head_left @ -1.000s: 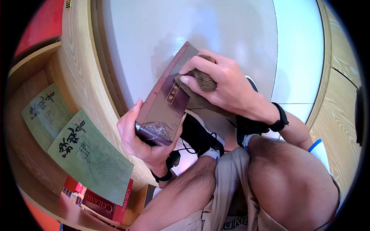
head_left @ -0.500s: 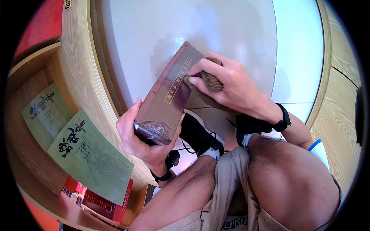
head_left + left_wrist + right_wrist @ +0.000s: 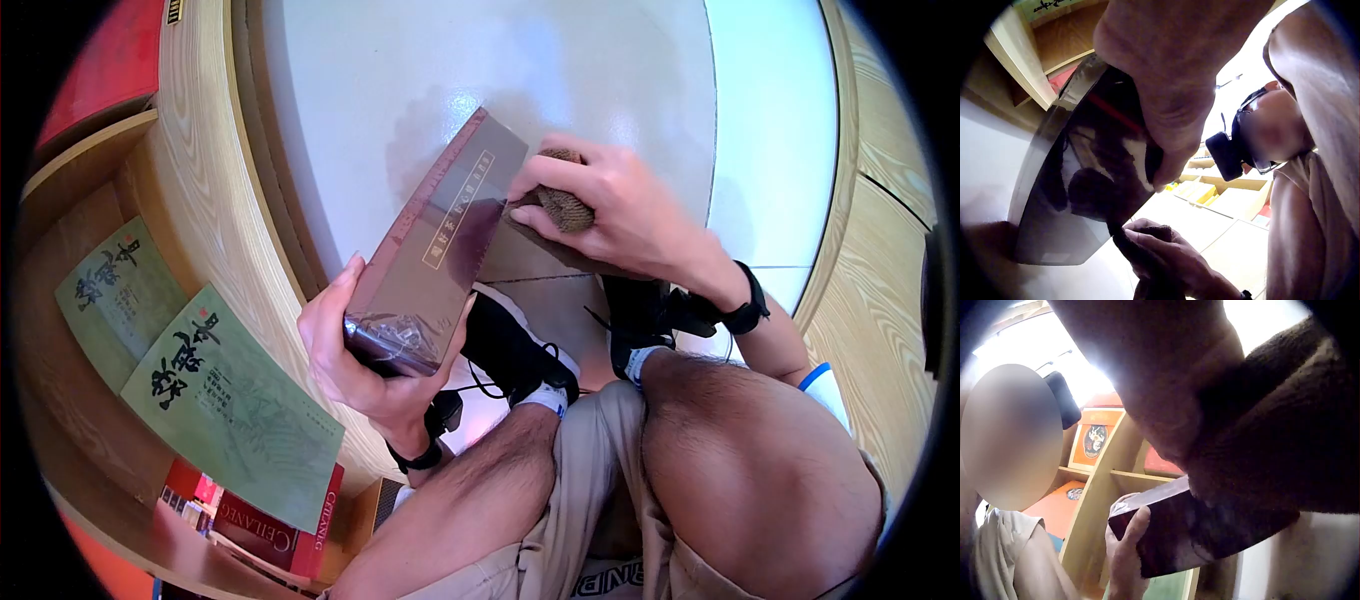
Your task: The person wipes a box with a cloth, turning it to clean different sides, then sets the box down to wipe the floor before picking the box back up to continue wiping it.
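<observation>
A brown box in clear glossy wrap, with gold-framed lettering down one face, is held tilted over the floor. My left hand grips its lower end, thumb on one side and fingers on the other. Bunched in my right hand is a brown cloth, pinched between thumb and fingers at the box's right edge. From below, the left wrist view shows the dark shiny underside of the box and the cloth hanging from the right hand. In the right wrist view the cloth covers much of the upper right.
To the left, a wooden shelf holds two green sheets with black brush lettering and a red box below them. Bare knees and black shoes are close under the hands. Pale floor tiles lie beyond.
My right hand has slid the cloth rightward across the lettered face to its edge, uncovering the whole gold-framed lettering. The left hand and the box have hardly moved.
</observation>
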Tool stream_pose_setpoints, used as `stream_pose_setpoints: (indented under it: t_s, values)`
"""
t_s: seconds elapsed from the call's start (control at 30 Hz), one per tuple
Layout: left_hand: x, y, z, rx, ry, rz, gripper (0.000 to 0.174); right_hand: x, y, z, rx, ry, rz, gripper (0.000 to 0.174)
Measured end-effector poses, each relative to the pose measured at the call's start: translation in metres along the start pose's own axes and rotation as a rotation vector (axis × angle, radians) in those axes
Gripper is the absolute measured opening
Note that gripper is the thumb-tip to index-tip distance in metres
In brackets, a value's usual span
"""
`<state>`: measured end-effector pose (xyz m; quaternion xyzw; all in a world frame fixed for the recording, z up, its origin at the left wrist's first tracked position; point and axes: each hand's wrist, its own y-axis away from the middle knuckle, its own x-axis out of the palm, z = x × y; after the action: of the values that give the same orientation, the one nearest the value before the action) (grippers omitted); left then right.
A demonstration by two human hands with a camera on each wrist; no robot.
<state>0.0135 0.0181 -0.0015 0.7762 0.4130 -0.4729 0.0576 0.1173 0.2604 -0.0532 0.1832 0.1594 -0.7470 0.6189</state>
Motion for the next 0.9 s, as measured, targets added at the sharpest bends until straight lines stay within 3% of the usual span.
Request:
stream_pose_setpoints:
  t_s: [0.07,0.3,0.67,0.9]
  values:
    - [-0.001,-0.001,-0.001,-0.005,-0.004,0.009,0.098,-0.006,-0.002,-0.001,0.013,0.007,0.054,0.016]
    - [-0.001,-0.001,-0.001,-0.02,0.005,0.014,0.099,-0.011,-0.023,0.003,0.066,-0.094,-0.164,0.022]
    - [0.001,-0.001,-0.001,-0.019,0.016,-0.001,0.1,0.014,-0.041,0.019,-0.054,-0.254,-0.184,0.018]
    - [0.002,-0.002,0.0,-0.003,0.033,-0.01,0.1,0.032,-0.038,0.018,-0.113,-0.198,-0.203,0.017]
